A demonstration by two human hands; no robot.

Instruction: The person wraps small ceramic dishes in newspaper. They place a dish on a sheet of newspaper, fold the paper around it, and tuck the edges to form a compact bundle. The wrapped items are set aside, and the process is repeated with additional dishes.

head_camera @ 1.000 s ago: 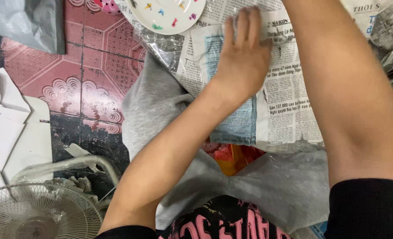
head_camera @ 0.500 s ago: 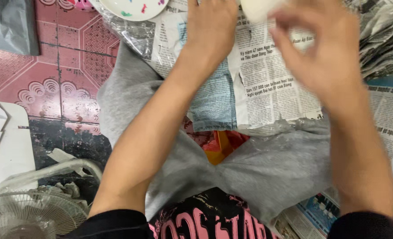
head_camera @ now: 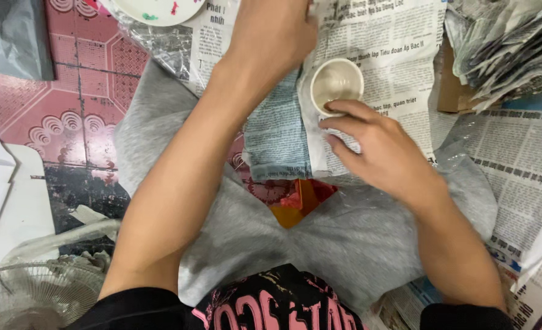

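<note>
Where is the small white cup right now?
In the head view, the small white cup stands upright on the newspaper sheet, upper middle, just above the right hand, whose fingertips touch its near rim; the left hand presses the paper beside it.

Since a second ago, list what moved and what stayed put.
The right hand came in from the side, carried a small white cup across, and now sets it on the newspaper, fingertips at its rim. The left hand stayed pressed flat on the paper; the painted plate stayed.
</note>
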